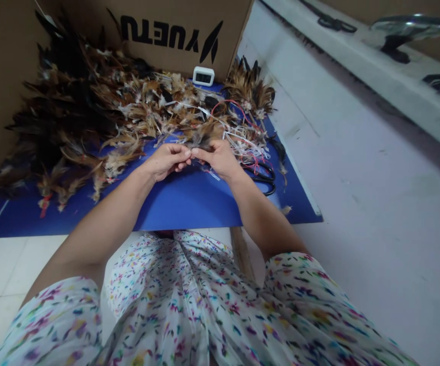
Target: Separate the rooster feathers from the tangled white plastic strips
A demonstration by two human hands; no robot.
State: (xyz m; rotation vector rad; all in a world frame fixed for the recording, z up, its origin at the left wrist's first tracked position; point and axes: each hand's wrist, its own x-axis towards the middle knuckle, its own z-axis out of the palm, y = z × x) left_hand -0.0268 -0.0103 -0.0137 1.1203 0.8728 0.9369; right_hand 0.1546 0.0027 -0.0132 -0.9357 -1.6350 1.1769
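Observation:
My left hand and my right hand meet fingertip to fingertip above the blue tabletop. Both are closed in a pinch on a small bunch of dark grey-brown feathers, which fans out beyond the fingers. The stems at the fingertips are too small to make out. Behind and to the left spreads a large heap of brown and black feathers. Close to my right hand lie white and red strings and black-handled scissors, partly hidden by the forearm.
A small white digital clock stands in front of a cardboard box with upside-down lettering. Another feather bunch is at the back right. A pale wall borders the table's right side, with a ledge holding objects.

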